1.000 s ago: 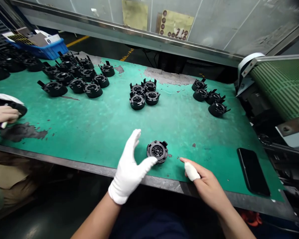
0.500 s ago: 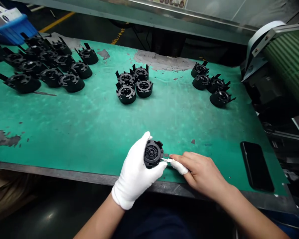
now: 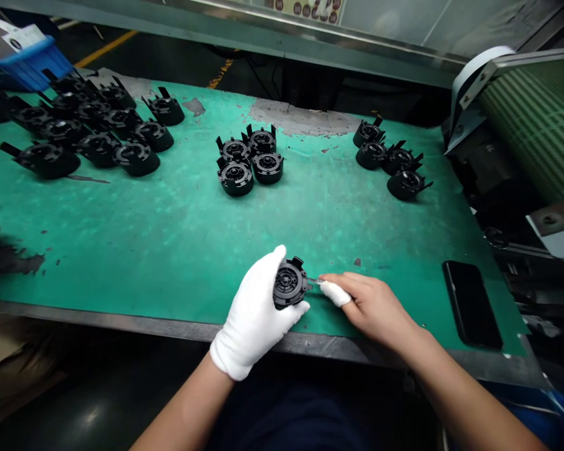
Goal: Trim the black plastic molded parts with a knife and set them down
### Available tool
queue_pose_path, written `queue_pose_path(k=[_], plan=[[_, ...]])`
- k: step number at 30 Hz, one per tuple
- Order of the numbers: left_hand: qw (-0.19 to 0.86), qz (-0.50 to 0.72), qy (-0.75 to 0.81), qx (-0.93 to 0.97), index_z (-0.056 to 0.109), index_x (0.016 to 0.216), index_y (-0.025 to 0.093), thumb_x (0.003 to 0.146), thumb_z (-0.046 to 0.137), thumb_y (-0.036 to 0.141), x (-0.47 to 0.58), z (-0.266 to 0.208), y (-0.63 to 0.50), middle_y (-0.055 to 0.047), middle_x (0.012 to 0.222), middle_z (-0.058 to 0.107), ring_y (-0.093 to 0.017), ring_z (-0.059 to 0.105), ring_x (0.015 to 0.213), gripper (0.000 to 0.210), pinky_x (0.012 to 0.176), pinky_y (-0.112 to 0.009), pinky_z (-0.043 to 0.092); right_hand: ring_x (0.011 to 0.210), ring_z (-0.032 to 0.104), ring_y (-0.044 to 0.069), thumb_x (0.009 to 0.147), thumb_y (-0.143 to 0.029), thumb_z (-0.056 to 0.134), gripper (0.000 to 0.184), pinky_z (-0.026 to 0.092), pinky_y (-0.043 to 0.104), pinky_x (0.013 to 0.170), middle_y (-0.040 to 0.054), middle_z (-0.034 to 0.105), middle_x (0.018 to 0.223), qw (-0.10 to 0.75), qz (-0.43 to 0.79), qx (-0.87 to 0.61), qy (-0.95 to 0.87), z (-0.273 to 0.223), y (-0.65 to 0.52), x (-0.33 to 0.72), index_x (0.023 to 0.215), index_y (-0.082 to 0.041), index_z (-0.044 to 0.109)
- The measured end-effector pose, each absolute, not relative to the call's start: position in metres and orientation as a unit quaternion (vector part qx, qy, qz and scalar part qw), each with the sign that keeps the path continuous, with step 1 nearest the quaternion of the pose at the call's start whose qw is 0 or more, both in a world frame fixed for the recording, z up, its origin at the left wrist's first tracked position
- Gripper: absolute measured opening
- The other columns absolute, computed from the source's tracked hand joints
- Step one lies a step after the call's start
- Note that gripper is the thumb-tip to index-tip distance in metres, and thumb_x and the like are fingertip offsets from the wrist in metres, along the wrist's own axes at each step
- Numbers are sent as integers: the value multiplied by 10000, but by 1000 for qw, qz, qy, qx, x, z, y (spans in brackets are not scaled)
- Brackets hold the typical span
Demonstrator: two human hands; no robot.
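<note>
My left hand [image 3: 256,313], in a white glove, is closed around a round black plastic part [image 3: 289,282] near the table's front edge. Its ringed face is turned up toward me, and a tab stands out at the rim. My right hand [image 3: 371,307] is bare apart from a white cover on the thumb. Between thumb and forefinger it pinches a small thin blade [image 3: 315,281], whose tip meets the right side of the part's rim. Most of the blade is hidden by the fingers.
Similar black parts stand in groups on the green tabletop [image 3: 178,244]: left [image 3: 98,147], middle [image 3: 235,177] and right [image 3: 407,183]. A phone [image 3: 472,305] lies at the right. A blue bin [image 3: 32,62] stands back left; a green conveyor belt [image 3: 540,119] runs at the right.
The blade has moved up along the right side of the part's rim. The part has turned slightly in my left hand. Something blurred has come in at the left edge.
</note>
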State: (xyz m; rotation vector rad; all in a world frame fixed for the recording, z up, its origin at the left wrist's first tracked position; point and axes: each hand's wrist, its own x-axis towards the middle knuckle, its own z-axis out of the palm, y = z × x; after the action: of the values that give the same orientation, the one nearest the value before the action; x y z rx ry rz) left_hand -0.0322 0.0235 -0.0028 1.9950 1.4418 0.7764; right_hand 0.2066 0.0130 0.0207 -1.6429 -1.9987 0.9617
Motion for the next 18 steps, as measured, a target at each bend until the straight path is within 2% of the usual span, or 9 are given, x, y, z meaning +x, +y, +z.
queue_pose_path(k=[3, 5, 7, 9, 12, 14, 16, 18], plan=[[307, 286, 543, 727, 263, 1555, 233, 764, 793, 279, -35, 11, 26, -116, 1495, 495, -297, 485, 1401, 954, 1206, -482, 382, 604, 538, 151, 1016, -455, 438, 419, 437, 269, 554, 40, 666, 798, 348, 428, -624, -553, 18, -1, 201, 1232, -206, 697], [387, 275, 539, 696, 216, 1572, 246, 782, 777, 286, -41, 28, 23, -101, 1412, 574, -277, 599, 1283, 970, 1127, -461, 479, 551, 467, 120, 984, -488, 526, 463, 413, 240, 520, -4, 602, 748, 407, 498, -602, -474, 17, -19, 190, 1344, -213, 622], [463, 247, 517, 676, 207, 1578, 277, 875, 694, 342, -49, 46, 12, -84, 1358, 624, -248, 672, 1173, 858, 1037, -430, 554, 672, 548, 134, 864, -437, 730, 618, 488, 257, 647, 3, 632, 864, 399, 571, -539, -474, 17, -41, 173, 1432, -263, 558], [490, 226, 498, 679, 264, 1566, 301, 985, 531, 395, -55, 58, -5, -91, 1430, 588, -249, 648, 1228, 646, 1042, -430, 553, 830, 622, 191, 773, -397, 823, 692, 528, 320, 786, 44, 672, 1037, 399, 611, -495, -472, 20, -62, 151, 1412, -285, 581], [436, 244, 505, 704, 351, 1531, 292, 1012, 464, 438, -57, 55, -38, -94, 1554, 466, -280, 489, 1412, 551, 1155, -475, 453, 926, 642, 237, 869, -454, 725, 487, 514, 394, 911, 67, 685, 1104, 461, 652, -471, -375, 25, -87, 121, 1313, -274, 642], [365, 290, 532, 707, 469, 1439, 285, 988, 521, 433, -55, 43, -54, -91, 1482, 526, -282, 513, 1376, 478, 1154, -483, 446, 895, 626, 223, 918, -480, 664, 429, 500, 388, 917, 51, 679, 1010, 477, 680, -453, -323, 24, -102, 109, 1287, -262, 650], [302, 309, 558, 708, 578, 1297, 288, 991, 527, 383, -53, 28, -63, -69, 1319, 625, -258, 597, 1245, 324, 1108, -472, 474, 768, 574, 182, 892, -508, 696, 469, 503, 326, 785, 14, 627, 873, 471, 682, -480, -289, 17, -116, 106, 1282, -252, 644], [249, 291, 558, 736, 623, 1208, 287, 988, 541, 339, -53, 14, -64, -45, 1182, 671, -242, 634, 1133, 240, 1130, -502, 430, 658, 486, 142, 869, -551, 707, 498, 446, 267, 630, -14, 561, 790, 473, 652, -540, -243, 5, -132, 111, 1251, -239, 647]])
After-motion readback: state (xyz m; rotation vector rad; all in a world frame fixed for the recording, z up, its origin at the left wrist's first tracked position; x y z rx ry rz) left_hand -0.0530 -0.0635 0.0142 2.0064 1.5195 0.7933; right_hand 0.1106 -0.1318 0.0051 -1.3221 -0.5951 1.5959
